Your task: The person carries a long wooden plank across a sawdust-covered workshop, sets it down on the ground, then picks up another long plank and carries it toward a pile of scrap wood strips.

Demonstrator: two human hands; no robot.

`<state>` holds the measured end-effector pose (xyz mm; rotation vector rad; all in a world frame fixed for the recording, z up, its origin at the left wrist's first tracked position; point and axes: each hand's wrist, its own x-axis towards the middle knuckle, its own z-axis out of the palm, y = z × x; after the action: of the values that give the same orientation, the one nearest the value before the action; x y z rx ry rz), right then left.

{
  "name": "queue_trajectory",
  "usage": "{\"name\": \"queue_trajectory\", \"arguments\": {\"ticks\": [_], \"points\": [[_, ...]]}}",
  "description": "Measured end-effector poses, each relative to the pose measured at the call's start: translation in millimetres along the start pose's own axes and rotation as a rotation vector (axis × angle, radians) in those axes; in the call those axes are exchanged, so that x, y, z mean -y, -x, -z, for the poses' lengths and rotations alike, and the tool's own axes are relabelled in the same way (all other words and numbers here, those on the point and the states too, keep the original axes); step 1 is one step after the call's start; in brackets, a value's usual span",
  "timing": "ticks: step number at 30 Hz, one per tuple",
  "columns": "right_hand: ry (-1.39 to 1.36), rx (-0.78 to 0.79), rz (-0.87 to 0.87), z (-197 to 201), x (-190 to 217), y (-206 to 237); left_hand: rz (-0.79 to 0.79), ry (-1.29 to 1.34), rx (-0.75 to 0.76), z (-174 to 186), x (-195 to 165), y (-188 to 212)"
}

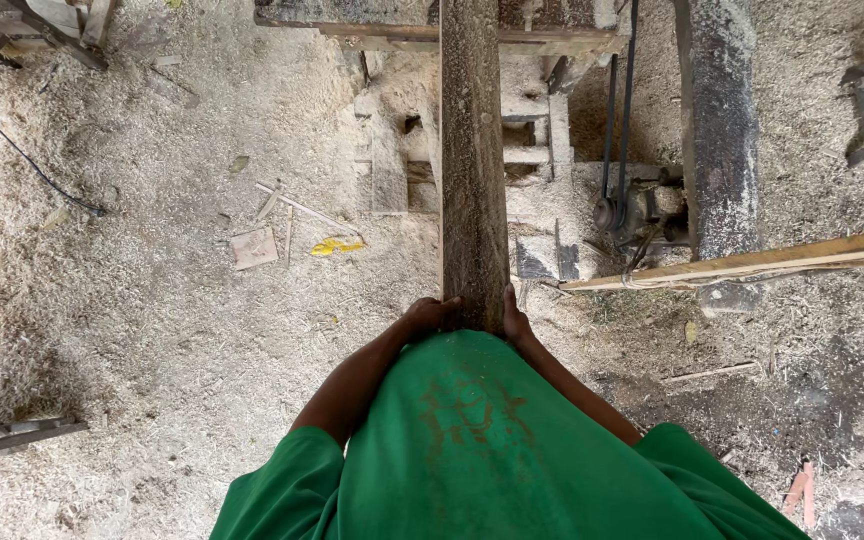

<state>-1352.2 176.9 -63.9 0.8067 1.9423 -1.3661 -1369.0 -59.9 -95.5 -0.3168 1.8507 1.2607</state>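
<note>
A sawmill or rough timber workshop, seen from above. Sawdust (152, 330) thick across the whole earthen floor, heaped in pale drifts. A long, rough-sawn plank (472, 150) running straight ahead over a timber bench frame (512, 40) caked in dust. Beside it a small motor (637, 212) with a black drive belt (620, 100) rising from its pulley, next to a heavy, dust-coated beam (717, 130). A pale wooden batten (752, 265) lying across at the right. Offcuts and splinters (254, 247) scattered in the shavings, a black cable (22, 155) trailing across the ground, metal frame legs (2, 435) at the left edge.
</note>
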Motion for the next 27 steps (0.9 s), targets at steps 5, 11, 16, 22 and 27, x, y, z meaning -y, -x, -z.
{"name": "queue_trajectory", "arguments": {"ticks": [5, 11, 16, 22, 27], "points": [[0.05, -0.015, 0.024, 0.8, 8.7, -6.3, 0.029, -0.039, -0.028, 5.6, -6.7, -6.4], [-0.091, 0.025, 0.004, 1.9, 15.9, -12.0, 0.042, 0.002, -0.003, 13.2, -14.2, -12.8], [0.005, -0.002, 0.009, 3.6, 23.0, -15.7, 0.027, -0.057, 0.018, 20.7, -22.2, -17.1], [0.013, -0.02, -0.009, 5.1, 27.8, -21.7, 0.045, 0.002, 0.031, 22.9, -27.2, -22.7], [-0.015, -0.002, 0.027, 6.7, 32.7, -28.6, 0.028, -0.056, 0.018, 27.4, -31.5, -29.1]]}}
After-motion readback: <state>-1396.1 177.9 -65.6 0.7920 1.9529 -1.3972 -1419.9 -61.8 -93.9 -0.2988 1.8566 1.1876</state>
